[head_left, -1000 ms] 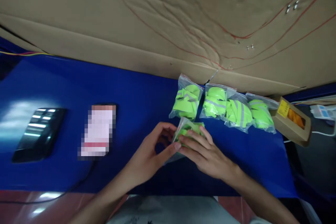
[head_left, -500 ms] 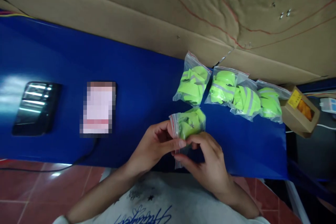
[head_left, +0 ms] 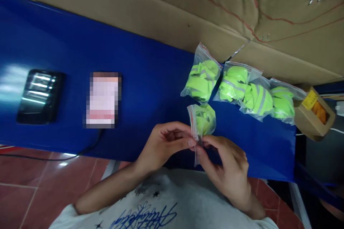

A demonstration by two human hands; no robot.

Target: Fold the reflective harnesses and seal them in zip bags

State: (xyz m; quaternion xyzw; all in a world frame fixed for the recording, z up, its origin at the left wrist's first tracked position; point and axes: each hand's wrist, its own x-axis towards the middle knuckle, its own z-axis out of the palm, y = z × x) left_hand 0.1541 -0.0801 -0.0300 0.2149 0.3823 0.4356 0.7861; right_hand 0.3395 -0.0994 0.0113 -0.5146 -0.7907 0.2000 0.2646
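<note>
Between my hands is a clear zip-lock bag (head_left: 205, 120) with a bundled neon-yellow strap inside, its red-lined zip edge turned toward my left. My left hand (head_left: 168, 145) pinches that zip edge between thumb and fingers. On the other side, my right hand (head_left: 224, 162) grips the near part of the same bag with thumb and forefinger, close to the left fingertips. Just beyond lies another filled zip-lock bag (head_left: 202, 80). To its right, more bags of neon-yellow straps with grey reflective stripes, such as this bag (head_left: 233, 84), sit in a row.
A small brown box (head_left: 314, 114) with a yellow label stands at the table's right end. On the left of the blue table (head_left: 145, 75) lie a black device (head_left: 40, 96) and a phone-like object (head_left: 104, 100) with a blurred screen and a cable. A cardboard wall (head_left: 161, 14) runs behind.
The view has shifted slightly. My hands still hold the bag, which now stands more upright and narrower, and both hands' fingertips have come closer together at its zip edge.
</note>
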